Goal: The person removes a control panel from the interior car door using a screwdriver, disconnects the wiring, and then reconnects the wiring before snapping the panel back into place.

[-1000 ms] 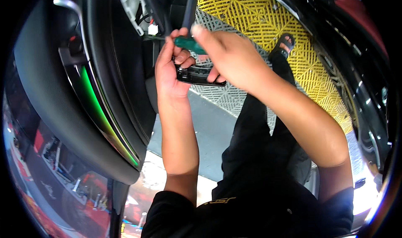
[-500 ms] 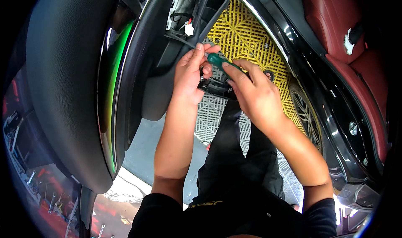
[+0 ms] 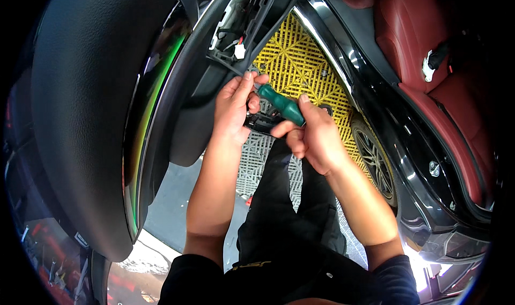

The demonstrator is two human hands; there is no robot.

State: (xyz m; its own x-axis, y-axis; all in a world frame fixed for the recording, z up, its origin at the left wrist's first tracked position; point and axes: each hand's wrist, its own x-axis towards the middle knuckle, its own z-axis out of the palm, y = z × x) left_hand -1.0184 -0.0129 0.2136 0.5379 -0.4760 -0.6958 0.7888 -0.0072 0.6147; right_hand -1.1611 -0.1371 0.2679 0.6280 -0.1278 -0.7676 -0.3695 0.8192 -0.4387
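A screwdriver with a green handle [image 3: 281, 104] lies slantwise between my two hands. My left hand [image 3: 234, 104] is closed, its thumb and fingers pinching around the shaft end, which they mostly hide. At the handle's butt end is my right hand [image 3: 319, 133], its thumb above and curled fingers below. Under the screwdriver, close to my left palm, a black part [image 3: 263, 124] is partly covered; I cannot tell what supports it. Just beyond my left fingertips, the opened door panel [image 3: 217, 56] shows a white connector [image 3: 239, 51] on wires.
The padded black car door [image 3: 80, 117] with a lit green strip [image 3: 161, 82] fills the left. On the right are the black door sill [image 3: 370, 85], a red seat [image 3: 407, 31] and a wheel [image 3: 374, 152]. Yellow grid flooring [image 3: 292, 47] lies below.
My right hand has shifted back to the handle's butt end and turned, exposing more of the green handle. The whole view has shifted slightly; my left hand keeps its pinch.
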